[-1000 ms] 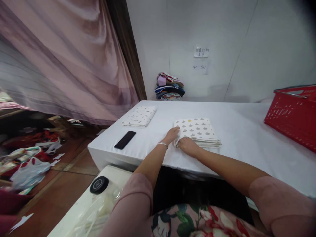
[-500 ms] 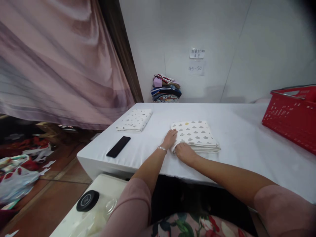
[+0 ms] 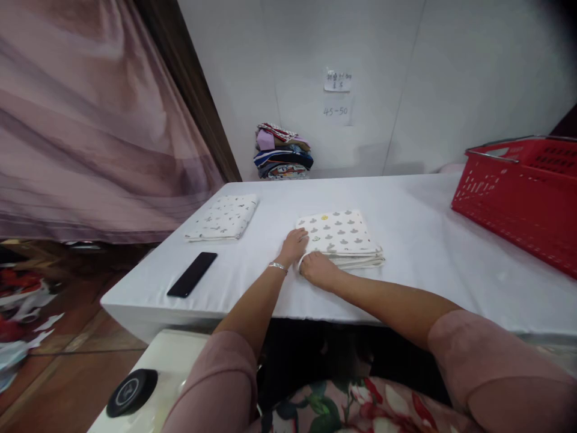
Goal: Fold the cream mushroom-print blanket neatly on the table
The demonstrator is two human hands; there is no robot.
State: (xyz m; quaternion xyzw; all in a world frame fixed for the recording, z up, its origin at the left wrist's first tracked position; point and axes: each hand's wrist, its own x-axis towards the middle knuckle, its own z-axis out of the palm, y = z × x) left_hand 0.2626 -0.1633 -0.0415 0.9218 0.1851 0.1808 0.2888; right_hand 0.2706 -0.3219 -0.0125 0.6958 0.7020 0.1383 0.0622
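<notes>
A folded white cloth (image 3: 336, 231) with grey duck-like prints and one yellow print lies flat on the white-covered table, its layered edge facing me. My left hand (image 3: 295, 243), a silver bracelet at its wrist, rests along the cloth's left edge with its fingers laid out on it. At the near left corner my right hand (image 3: 319, 270) has its fingers curled round the cloth's edge; the fingertips are partly hidden. Further left lies a second folded white cloth (image 3: 224, 218) with small dark prints, apart from both hands.
A black phone (image 3: 192, 274) lies at the table's left front. At the right stands a red basket (image 3: 518, 198). Folded fabrics (image 3: 283, 153) are stacked behind the table against the wall. Below the near left edge is a white surface with a round black object (image 3: 132, 393).
The view has swung to the right, so the table and its things appear further left. Both hands remain at the left side of the duck-print cloth, with little visible change in it.
</notes>
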